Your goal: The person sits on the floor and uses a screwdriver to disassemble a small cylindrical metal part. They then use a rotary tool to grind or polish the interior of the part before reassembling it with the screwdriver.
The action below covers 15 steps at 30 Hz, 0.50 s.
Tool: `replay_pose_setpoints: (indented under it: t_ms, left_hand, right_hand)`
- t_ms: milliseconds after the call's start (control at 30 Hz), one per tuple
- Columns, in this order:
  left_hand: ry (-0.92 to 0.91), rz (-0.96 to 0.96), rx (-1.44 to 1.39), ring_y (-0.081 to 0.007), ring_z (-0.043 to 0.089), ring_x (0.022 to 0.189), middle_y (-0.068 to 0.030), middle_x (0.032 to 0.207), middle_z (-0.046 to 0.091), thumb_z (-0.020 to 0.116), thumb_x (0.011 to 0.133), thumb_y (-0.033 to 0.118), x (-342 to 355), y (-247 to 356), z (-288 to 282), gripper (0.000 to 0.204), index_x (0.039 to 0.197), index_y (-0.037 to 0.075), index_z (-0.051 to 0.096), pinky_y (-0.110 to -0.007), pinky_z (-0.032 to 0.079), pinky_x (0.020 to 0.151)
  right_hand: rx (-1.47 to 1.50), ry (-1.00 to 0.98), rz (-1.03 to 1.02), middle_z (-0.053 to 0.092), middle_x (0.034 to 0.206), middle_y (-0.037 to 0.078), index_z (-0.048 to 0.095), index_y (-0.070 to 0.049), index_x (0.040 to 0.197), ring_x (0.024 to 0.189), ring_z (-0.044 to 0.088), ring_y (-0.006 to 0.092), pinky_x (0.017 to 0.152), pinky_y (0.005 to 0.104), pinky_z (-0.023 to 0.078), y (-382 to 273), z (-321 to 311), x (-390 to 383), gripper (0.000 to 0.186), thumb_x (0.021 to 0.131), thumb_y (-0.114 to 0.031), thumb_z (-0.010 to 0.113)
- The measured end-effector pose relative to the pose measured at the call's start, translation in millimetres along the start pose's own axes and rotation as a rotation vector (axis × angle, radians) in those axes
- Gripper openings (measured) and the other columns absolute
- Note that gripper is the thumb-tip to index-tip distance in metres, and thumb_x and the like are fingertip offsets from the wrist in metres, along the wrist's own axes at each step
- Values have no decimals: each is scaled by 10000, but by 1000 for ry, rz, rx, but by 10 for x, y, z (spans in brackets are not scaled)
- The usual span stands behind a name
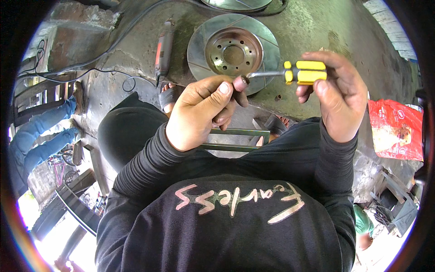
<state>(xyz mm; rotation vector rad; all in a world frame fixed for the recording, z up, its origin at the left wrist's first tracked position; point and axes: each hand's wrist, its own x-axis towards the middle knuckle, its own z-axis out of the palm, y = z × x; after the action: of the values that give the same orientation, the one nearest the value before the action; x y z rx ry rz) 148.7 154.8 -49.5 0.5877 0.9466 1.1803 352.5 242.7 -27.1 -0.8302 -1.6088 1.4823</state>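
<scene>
My left hand grips a small pinkish metal cylinder between thumb and fingers. My right hand is closed around the yellow-and-black handle of a screwdriver, whose shaft points left, its tip at the cylinder's open end; whether it is inside, I cannot tell. Behind both hands lies a slotted metal brake disc on a dark grey work surface. A small round metal piece sits near that surface's front edge.
A handheld power tool and black cables are left of the disc, another disc behind. A red printed bag is at right. Another person's jeans-clad legs and a bicycle are at left. My knees flank a metal frame.
</scene>
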Motion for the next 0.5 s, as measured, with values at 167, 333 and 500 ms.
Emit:
replay_pose_setpoints:
  t_ms: [167, 333, 500]
  left_hand:
    - [-84, -128, 76, -52, 358, 467, -118, 794, 563, 465, 927, 154, 11, 20, -69, 217, 1005, -32, 542, -222, 382, 479]
    - [-44, -78, 183, -48, 390, 471, -103, 725, 590, 527, 898, 140, -5, -2, -69, 185, 971, -25, 571, -210, 376, 470]
    - [-73, 26, 347, -69, 536, 634, -50, 720, 601, 559, 877, 88, -22, 50, 5, 141, 939, -31, 602, -201, 428, 589]
  right_hand:
    - [258, 41, 8, 611, 845, 113, 547, 50, 1066, 621, 562, 132, 526, 247, 464, 56, -127, 79, 315, 812, -134, 517]
    - [227, -10, -29, 608, 938, 134, 544, 58, 1063, 686, 573, 135, 563, 248, 472, 54, -127, 66, 313, 798, -105, 513]
    - [-25, 28, -215, 571, 951, 182, 518, 89, 1064, 734, 584, 200, 585, 284, 487, -36, -26, -32, 363, 775, -131, 528]
